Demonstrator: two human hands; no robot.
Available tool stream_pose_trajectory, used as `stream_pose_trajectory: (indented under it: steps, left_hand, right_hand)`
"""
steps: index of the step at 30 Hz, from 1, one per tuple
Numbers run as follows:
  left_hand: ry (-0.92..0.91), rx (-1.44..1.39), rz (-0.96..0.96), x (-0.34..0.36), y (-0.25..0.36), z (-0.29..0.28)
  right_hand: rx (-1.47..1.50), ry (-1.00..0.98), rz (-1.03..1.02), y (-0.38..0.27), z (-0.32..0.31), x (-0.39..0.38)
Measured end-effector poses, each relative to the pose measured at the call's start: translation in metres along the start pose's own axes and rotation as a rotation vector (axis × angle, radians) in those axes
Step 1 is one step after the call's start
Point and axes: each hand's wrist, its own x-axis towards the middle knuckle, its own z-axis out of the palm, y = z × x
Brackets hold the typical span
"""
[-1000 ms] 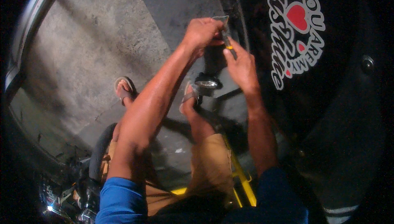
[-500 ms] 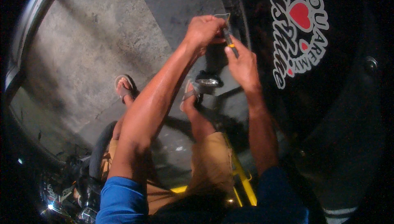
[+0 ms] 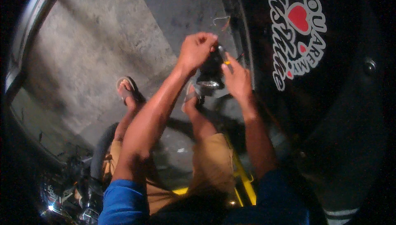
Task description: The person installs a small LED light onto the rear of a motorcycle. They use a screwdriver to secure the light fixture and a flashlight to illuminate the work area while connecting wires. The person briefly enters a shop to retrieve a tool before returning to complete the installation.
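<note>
My left hand (image 3: pixel 197 51) is closed in a pinch, thumb and fingertips together. Whatever lies between them is too small to make out. Close beside it on the right, my right hand (image 3: pixel 238 76) grips a slim tool (image 3: pixel 224 56), probably a cutter knife, with a grey front part and a yellow band. Its tip points up toward the left fingertips; I cannot tell whether it touches them. Just beyond both hands, thin wires (image 3: pixel 222 19), one pale and one orange-brown, stick out loose next to a dark panel edge.
Below my hands is a black thing with a shiny oval face (image 3: pixel 208 84), perhaps a lamp. A dark panel with a heart sticker (image 3: pixel 300 17) stands on the right. Yellow bars (image 3: pixel 246 183) run beside my leg. Grey concrete floor (image 3: pixel 103 27) lies left; motorcycle-like parts (image 3: pixel 82 183) sit lower left.
Both hands have come down toward me, away from the thin wires, which now show free above them. The slim tool has moved down with my right hand.
</note>
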Motion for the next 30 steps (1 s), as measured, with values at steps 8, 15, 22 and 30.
stream_pose_trajectory:
  steps: [8,15,22,30]
  left_hand:
    - [0.196,-0.111,0.187,0.006,-0.009,0.013]
    - [0.142,-0.250,0.139,0.024,0.011,0.016]
    - [0.317,0.133,0.330,0.023,0.011,-0.004]
    - [0.328,-0.128,0.379,0.029,0.030,0.000]
  right_hand:
    - [-0.104,0.140,0.076,0.028,0.034,-0.001]
    - [-0.234,0.174,-0.038,0.040,0.042,-0.007]
    - [-0.185,0.029,0.066,0.022,0.033,-0.009]
    - [0.192,0.283,0.026,-0.011,0.019,0.030]
